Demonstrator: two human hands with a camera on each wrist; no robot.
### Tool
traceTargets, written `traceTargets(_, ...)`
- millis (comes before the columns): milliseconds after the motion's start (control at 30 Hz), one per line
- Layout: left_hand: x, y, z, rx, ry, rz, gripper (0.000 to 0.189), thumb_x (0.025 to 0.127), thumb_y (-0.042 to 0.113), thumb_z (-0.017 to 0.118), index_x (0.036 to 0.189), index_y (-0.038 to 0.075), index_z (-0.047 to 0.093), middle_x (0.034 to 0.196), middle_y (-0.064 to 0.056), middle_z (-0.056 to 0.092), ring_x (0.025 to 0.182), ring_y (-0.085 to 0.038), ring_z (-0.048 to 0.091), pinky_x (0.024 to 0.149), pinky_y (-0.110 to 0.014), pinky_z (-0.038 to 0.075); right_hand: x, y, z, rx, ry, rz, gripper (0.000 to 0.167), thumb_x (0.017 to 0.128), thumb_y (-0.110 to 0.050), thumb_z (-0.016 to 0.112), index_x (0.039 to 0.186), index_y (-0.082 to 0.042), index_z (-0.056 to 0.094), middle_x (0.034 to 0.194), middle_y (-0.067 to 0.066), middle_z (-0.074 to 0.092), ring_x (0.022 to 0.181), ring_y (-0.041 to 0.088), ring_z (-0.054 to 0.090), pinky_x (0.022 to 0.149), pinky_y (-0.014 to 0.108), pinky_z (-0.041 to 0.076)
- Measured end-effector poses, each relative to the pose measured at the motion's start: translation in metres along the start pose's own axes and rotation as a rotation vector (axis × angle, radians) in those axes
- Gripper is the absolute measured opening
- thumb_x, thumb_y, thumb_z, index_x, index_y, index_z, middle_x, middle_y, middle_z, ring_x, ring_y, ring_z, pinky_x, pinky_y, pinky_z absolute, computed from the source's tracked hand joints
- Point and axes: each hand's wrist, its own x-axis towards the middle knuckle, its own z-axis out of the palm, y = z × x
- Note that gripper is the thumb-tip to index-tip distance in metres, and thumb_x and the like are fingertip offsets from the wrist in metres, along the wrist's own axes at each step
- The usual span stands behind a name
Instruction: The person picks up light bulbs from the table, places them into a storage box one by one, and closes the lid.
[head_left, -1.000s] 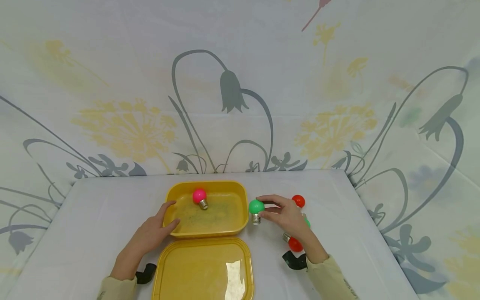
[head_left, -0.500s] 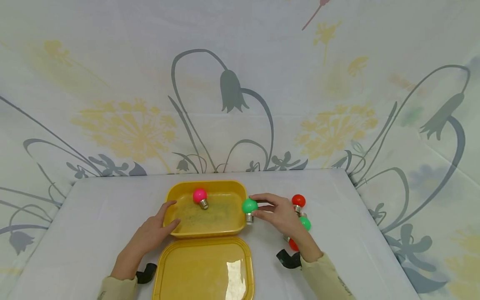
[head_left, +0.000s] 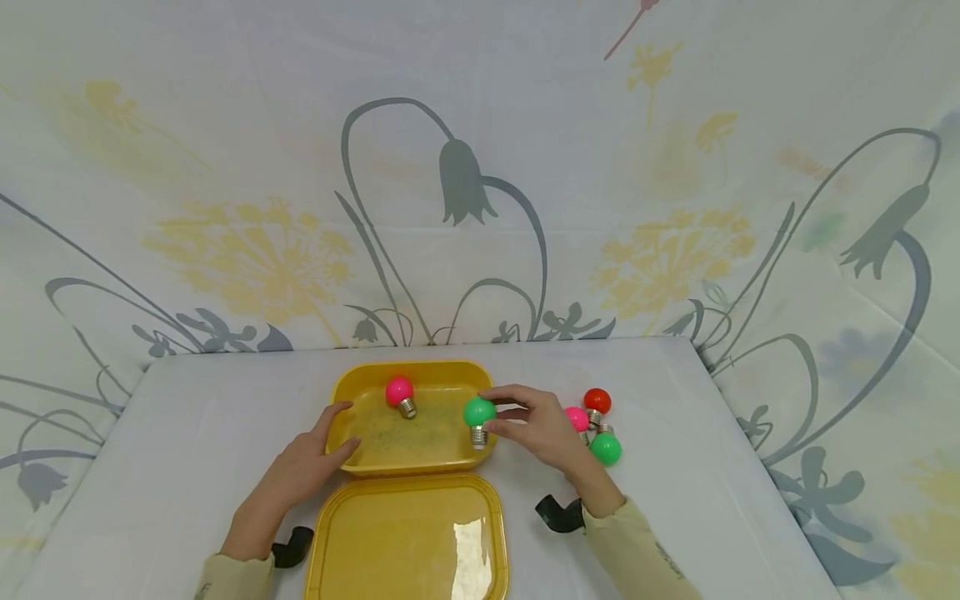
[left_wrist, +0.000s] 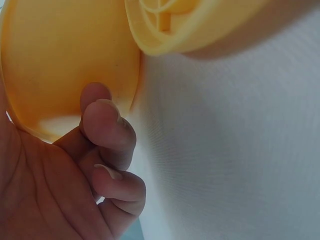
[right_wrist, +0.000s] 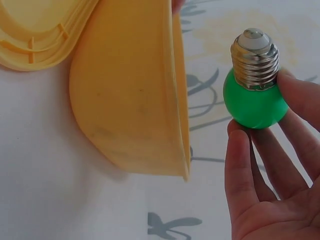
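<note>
My right hand (head_left: 536, 425) pinches a green light bulb (head_left: 478, 412) over the right end of a yellow plastic container (head_left: 408, 467). In the head view the bulb's metal screw base points down; the right wrist view shows the green bulb (right_wrist: 257, 105) between thumb and fingertips, apart from the container wall (right_wrist: 130, 95). My left hand (head_left: 303, 462) holds the container's left end, thumb and index finger at the rim. Curled fingers of the left hand (left_wrist: 107, 145) show against the outer wall in the left wrist view. Inside the container lies a pink bulb (head_left: 400, 392).
A yellow lid (head_left: 405, 542) lies in front of the container. To the right are a red bulb (head_left: 597, 400), another pink bulb (head_left: 576, 418), partly hidden by the right hand, and another green bulb (head_left: 606, 450). Black curved pieces (head_left: 561, 514) sit by both wrists.
My right hand has carried the green bulb leftward, from beside the container to over its right end. A pink bulb has come into sight behind the hand. The left hand stays put.
</note>
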Motion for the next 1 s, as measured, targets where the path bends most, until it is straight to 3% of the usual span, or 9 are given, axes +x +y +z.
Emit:
traceTargets(167, 0.0, 0.001, 0.0, 0.001, 0.008, 0.011, 0.065, 0.099, 0.046, 0.057, 0.15, 0.016, 0.03, 0.075, -0.004, 0.059, 0.074, -0.022, 0.056, 0.081, -0.051, 0.051, 0.005, -0.001, 0.003, -0.026, -0.024, 0.003, 0.037, 0.089, -0.01, 0.076, 0.124, -0.005, 0.067, 0.123, 0.007, 0.066, 0.109, 0.027, 0.063, 0.092, 0.029, 0.052)
traceTargets(433, 0.0, 0.002, 0.0, -0.007, 0.007, 0.01, 0.064, 0.1, 0.045, 0.056, 0.149, 0.015, 0.03, 0.066, -0.003, 0.052, 0.067, -0.021, 0.052, 0.07, -0.039, 0.047, 0.013, 0.0, 0.01, -0.02, -0.056, -0.048, 0.038, 0.089, -0.013, 0.076, 0.124, -0.003, 0.066, 0.122, 0.009, 0.066, 0.109, 0.035, 0.062, 0.091, 0.033, 0.053)
traceTargets(700, 0.0, 0.001, 0.0, 0.0, 0.016, 0.015, 0.064, 0.099, 0.047, 0.057, 0.149, 0.015, 0.031, 0.078, -0.006, 0.062, 0.074, -0.022, 0.056, 0.082, -0.051, 0.051, 0.025, -0.006, 0.018, -0.02, -0.073, -0.044, 0.036, 0.09, -0.01, 0.075, 0.124, -0.003, 0.066, 0.121, 0.008, 0.065, 0.108, 0.028, 0.064, 0.09, 0.03, 0.053)
traceTargets(1000, 0.0, -0.001, 0.001, -0.008, 0.013, 0.011, 0.065, 0.099, 0.048, 0.057, 0.149, 0.016, 0.031, 0.078, -0.006, 0.062, 0.075, -0.022, 0.057, 0.081, -0.051, 0.05, 0.039, -0.008, 0.028, 0.0, -0.087, -0.046, 0.035, 0.089, -0.005, 0.075, 0.122, -0.002, 0.067, 0.12, 0.009, 0.065, 0.109, 0.027, 0.065, 0.089, 0.03, 0.053)
